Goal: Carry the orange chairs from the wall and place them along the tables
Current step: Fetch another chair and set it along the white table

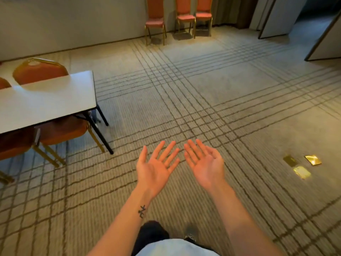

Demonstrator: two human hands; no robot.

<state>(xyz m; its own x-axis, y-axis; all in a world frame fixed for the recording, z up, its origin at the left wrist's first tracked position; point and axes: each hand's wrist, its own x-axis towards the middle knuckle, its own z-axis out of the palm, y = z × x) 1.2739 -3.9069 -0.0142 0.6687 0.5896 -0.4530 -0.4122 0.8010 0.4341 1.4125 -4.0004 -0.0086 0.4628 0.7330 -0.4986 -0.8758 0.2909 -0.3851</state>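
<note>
Through the head camera, my left hand (156,167) and my right hand (204,163) were held out side by side in front of me, palms up, fingers straight and spread, gripping nothing. The three orange padded chairs with gold metal frames (185,15) stood against the pale wall (73,21) at the far end, one alone on the left and two close together on the right, well apart from me. The grey carpet with dark crossing stripes (221,89) lay between us. To my left stood a white rectangular table with black legs (48,100). One rounded orange chair back (39,71) showed behind it, and an orange chair seat (62,130) was tucked under its near side. Three shiny gold floor plates (302,172) lay in the carpet to my right, and grey partition panels (276,15) stood at the far right
</note>
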